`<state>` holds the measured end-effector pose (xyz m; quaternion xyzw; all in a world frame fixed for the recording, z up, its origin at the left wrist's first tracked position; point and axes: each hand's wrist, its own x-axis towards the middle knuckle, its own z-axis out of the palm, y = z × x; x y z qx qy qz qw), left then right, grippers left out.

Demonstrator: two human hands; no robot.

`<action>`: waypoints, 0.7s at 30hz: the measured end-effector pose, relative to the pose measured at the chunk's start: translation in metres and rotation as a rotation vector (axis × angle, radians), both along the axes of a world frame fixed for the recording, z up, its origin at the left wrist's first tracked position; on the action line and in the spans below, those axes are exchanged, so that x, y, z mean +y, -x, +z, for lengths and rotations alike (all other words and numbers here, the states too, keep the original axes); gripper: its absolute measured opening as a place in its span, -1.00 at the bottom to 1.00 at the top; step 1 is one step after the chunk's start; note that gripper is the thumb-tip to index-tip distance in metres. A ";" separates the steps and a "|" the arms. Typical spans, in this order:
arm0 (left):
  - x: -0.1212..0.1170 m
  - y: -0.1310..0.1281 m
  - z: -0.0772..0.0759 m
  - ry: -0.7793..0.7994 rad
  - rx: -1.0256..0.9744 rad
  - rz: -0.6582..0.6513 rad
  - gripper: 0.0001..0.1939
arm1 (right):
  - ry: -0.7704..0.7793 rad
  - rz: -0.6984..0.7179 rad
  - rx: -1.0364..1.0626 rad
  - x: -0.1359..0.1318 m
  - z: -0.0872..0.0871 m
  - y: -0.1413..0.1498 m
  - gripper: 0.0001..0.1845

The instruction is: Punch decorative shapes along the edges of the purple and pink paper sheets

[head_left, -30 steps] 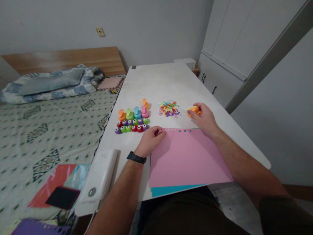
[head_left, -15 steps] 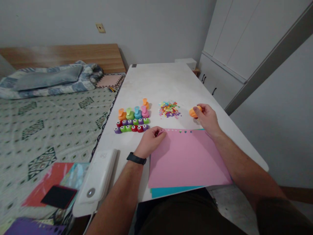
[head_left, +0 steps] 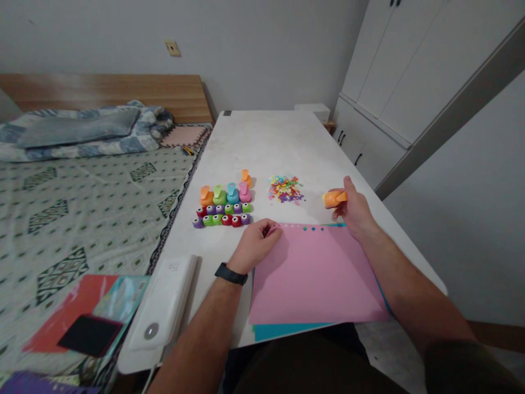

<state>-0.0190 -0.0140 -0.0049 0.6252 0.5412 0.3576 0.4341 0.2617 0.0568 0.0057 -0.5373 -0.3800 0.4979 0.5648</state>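
My left hand [head_left: 259,241] pinches the far left corner of a pink sheet of paper [head_left: 315,273], which lies on the table over blue-green sheets [head_left: 287,331]. A row of small punched shapes runs along the sheet's far edge. In my right hand [head_left: 355,210] is an orange craft punch [head_left: 335,198], held above the table just past the sheet's far right corner, with its lever showing and my thumb raised off it. A heap of colourful paper confetti [head_left: 285,189] lies between the hands, farther back.
Larger craft punches [head_left: 232,194] stand at the left, one orange punch [head_left: 246,178] behind them, with rows of small punches [head_left: 227,220] in front. A white machine [head_left: 164,301] lies along the table's left edge. Beside the table, a bed [head_left: 98,208] holds coloured sheets [head_left: 74,312] and a dark phone-like slab [head_left: 91,335].
My right hand has turned the orange punch so its lever shows, and my thumb has lifted off it. My left hand stays on the pink paper's corner. The view has shifted slightly.
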 end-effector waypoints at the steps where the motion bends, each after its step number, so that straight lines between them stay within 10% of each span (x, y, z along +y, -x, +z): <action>1: 0.000 0.000 0.000 -0.003 0.001 0.004 -0.75 | 0.030 0.024 0.040 0.000 0.002 -0.001 -0.33; 21: -0.001 -0.001 0.001 -0.006 0.026 0.002 -0.75 | 0.222 0.174 0.364 0.000 0.010 -0.011 -0.48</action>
